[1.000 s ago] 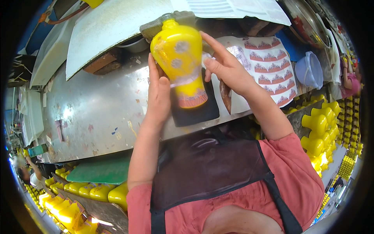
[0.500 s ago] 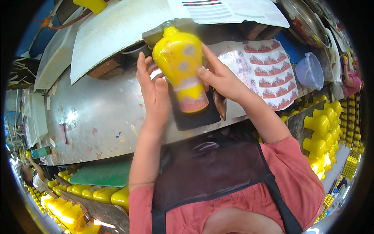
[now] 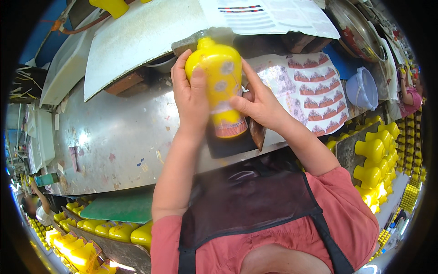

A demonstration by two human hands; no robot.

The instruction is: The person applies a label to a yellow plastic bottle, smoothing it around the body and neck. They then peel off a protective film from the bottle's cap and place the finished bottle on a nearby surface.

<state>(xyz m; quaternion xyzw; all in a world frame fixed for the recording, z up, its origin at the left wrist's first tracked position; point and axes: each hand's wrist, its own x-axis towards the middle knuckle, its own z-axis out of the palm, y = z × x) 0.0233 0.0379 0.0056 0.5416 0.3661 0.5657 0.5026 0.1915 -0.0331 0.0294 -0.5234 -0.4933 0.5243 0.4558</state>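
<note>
A glossy yellow bottle [image 3: 214, 59] with broad shoulders lies with its neck pointing away from me. Grey-violet flower decals mark its body, and a pinkish patterned band wraps its narrow lower end. My left hand [image 3: 190, 102] grips its left side, thumb laid over the front. On the opposite side my right hand [image 3: 262, 104] holds it, thumb across the lower body and fingers behind the edge. Under the lower end is a dark pad [image 3: 228, 150]. A brown pointed piece [image 3: 258, 136] sits beneath my right hand; its kind is unclear.
A sheet of pinkish decals [image 3: 319, 93] lies to the right, with a pale blue bucket [image 3: 362, 87] beyond it. Behind the bottle are a white board [image 3: 137, 43] and a brick [image 3: 125, 82]. Several yellow bottles [image 3: 372, 150] stand on a rack at right; more [image 3: 121, 230] lie at lower left.
My left hand has closed in from beside the bottle and now clasps it, thumb over the front. The bottle appears turned slightly, its flowers shifted; my right hand keeps its hold.
</note>
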